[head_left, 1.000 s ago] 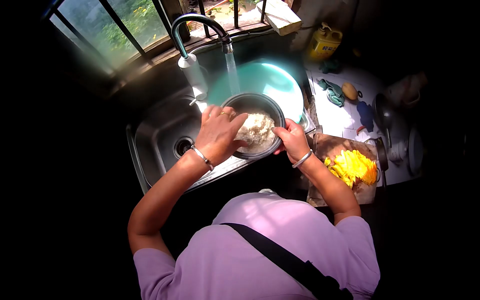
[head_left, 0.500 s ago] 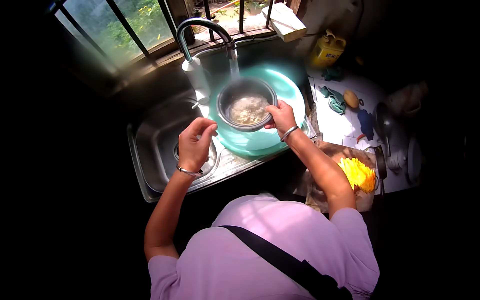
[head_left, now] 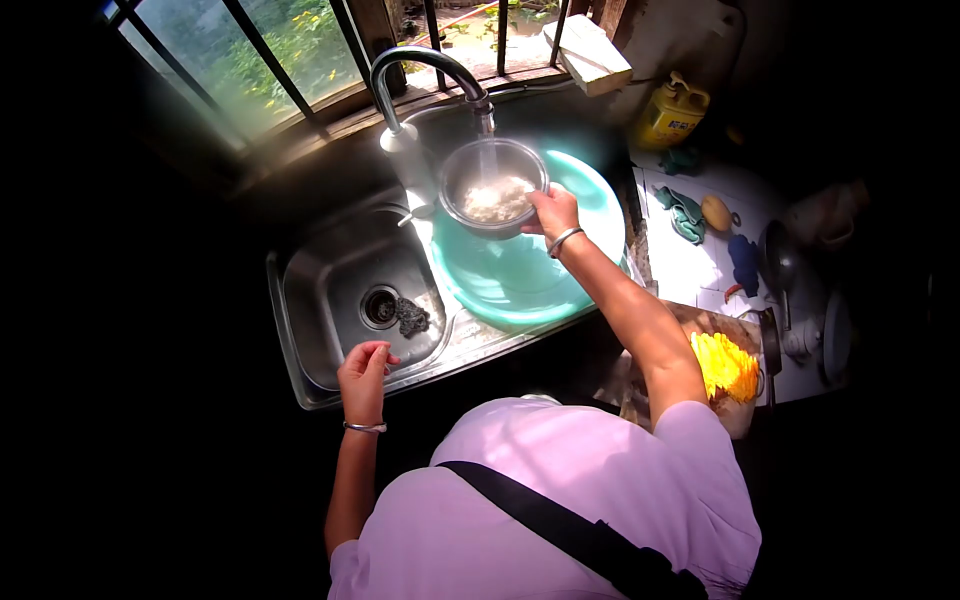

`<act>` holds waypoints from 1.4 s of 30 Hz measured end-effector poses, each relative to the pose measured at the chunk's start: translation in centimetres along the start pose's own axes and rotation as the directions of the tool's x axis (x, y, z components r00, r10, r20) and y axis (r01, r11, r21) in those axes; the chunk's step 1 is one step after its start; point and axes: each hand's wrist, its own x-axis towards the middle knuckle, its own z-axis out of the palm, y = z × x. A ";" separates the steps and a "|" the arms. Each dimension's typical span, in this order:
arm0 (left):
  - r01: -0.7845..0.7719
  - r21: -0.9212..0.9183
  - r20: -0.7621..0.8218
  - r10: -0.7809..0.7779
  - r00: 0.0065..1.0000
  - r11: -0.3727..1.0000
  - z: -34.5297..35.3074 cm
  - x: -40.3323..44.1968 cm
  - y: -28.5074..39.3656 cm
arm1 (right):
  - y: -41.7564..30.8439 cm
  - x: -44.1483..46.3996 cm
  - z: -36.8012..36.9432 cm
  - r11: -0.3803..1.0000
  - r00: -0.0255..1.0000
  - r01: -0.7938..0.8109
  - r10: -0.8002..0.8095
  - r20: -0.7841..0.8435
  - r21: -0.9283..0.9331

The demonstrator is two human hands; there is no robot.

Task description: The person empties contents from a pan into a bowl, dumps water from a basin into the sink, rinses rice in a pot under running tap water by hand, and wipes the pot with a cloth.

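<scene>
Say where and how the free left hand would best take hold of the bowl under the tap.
The bowl is probably best held by its left rim, coming from the left, thumb over the edge, fingers beneath. It is round and open-topped, the pale contents sitting below the rim; the right hand grips the opposite side, and the tap runs from the back.

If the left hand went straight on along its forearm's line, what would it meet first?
Likely the drain in the sink basin, though the left hand's height is unclear, so it might pass above.
</scene>
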 end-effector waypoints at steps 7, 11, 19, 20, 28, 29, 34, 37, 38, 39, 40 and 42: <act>0.033 -0.020 -0.095 -0.035 0.995 0.999 -1.8 -1.1 -1.0 | 0.0 -1.2 0.2 0.999 1.000 -0.012 0.011 -0.002 -0.030; 0.044 -0.065 -0.061 -0.048 0.997 0.997 -1.7 -0.9 -0.9 | 0.5 -0.1 0.5 0.998 1.000 -0.021 0.022 -0.018 0.053; 0.026 -0.062 0.015 -0.025 1.000 0.998 0.1 0.6 0.8 | 0.3 -0.7 0.2 0.999 0.999 -0.030 0.031 -0.018 0.043; 0.008 -0.054 0.028 -0.007 1.000 0.999 0.5 1.2 1.2 | 0.3 -0.7 0.2 0.999 0.999 -0.020 0.021 -0.030 0.029; -0.275 0.063 0.178 0.260 0.949 0.959 7.7 9.7 8.5 | -0.2 -1.6 -0.9 1.000 1.000 -0.020 0.020 -0.002 0.016; -0.284 0.061 0.197 0.267 0.943 0.957 9.1 11.4 8.9 | -0.1 -1.5 -1.0 1.000 1.000 -0.023 0.023 -0.002 0.021; -0.155 -0.034 0.268 0.159 0.950 0.987 16.8 18.5 8.4 | 0.0 -1.9 -1.0 0.999 0.999 -0.035 0.035 -0.010 0.035; -0.038 -0.004 0.328 0.037 0.944 0.999 19.5 19.9 8.5 | -0.3 -1.6 -1.1 0.999 1.000 -0.025 0.024 0.006 0.040; -0.036 0.000 0.382 0.033 0.924 0.999 19.9 20.1 8.6 | -0.2 -1.6 -1.3 0.999 1.000 -0.023 0.022 0.012 0.041; -0.031 0.005 0.435 0.025 0.900 1.000 20.1 20.0 8.7 | -0.1 -1.7 -1.4 0.999 1.000 -0.024 0.023 0.018 0.042; -0.123 0.084 0.448 0.073 0.891 0.989 20.1 19.8 8.8 | -0.4 -2.0 -1.4 0.998 1.000 -0.020 0.019 0.010 0.060; -0.300 0.266 0.439 0.163 0.884 0.916 18.7 19.0 9.4 | 0.0 -1.8 -1.9 0.997 0.999 -0.011 0.008 0.032 0.081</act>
